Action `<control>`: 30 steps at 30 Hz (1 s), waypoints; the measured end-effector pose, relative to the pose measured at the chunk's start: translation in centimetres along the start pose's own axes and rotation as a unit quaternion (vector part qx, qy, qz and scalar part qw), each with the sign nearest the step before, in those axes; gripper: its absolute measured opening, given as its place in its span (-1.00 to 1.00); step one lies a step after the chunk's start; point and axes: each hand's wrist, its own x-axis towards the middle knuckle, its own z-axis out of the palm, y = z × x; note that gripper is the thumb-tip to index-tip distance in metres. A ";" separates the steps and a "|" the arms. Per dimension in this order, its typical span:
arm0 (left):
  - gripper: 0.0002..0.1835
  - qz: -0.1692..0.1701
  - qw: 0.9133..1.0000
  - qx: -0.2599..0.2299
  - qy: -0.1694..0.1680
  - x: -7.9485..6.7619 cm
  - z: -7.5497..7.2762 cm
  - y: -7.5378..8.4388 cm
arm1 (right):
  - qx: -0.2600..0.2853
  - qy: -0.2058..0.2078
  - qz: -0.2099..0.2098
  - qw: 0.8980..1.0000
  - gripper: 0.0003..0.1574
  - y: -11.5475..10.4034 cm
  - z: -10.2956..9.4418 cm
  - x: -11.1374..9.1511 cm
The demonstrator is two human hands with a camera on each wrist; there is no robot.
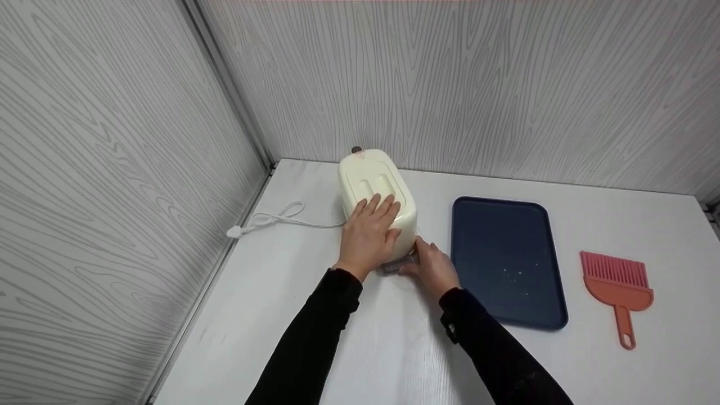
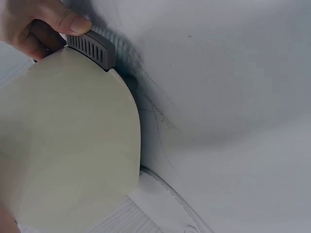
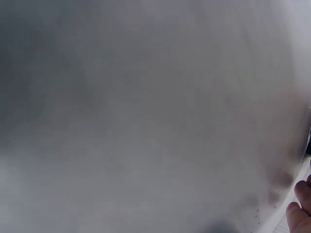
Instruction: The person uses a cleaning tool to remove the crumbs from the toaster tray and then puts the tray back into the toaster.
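Note:
A cream toaster (image 1: 372, 169) with two long recesses on its upper face stands near the back wall. My left hand (image 1: 365, 236) lies on that face with its fingers spread and extended. At the toaster's near lower end, my right hand (image 1: 434, 269) pinches a grey slotted piece (image 2: 91, 47), with the thumb against it in the left wrist view. The rest of that piece is hidden under the cream body. A blurred pale surface fills most of the right wrist view, with fingertips (image 3: 302, 206) at its lower right edge.
A white cord with a plug (image 1: 235, 231) runs left from the toaster. Right of it lies a dark blue tray (image 1: 500, 236) with a few pale specks. Farther right is a red-orange brush (image 1: 617, 292). Patterned panels wall the white table (image 1: 270, 315) at the left and back.

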 end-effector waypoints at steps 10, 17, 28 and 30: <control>-0.45 0.000 1.000 -0.001 0.002 0.1 0.1 0.1 | -0.009 -0.002 0.002 1.000 -0.11 0.2 0.0 0.0; -0.46 0.001 1.000 -0.003 0.010 -0.1 0.0 0.1 | -0.022 0.014 -0.002 1.000 -0.23 0.0 0.2 -0.2; -0.46 0.002 1.000 0.002 0.000 0.0 -0.3 -0.1 | -0.021 0.008 -0.015 1.000 -0.36 0.1 0.0 0.0; -0.46 0.005 1.000 0.003 0.001 0.1 -0.3 -0.1 | -0.031 0.008 -0.019 0.999 -0.35 0.1 -0.2 0.1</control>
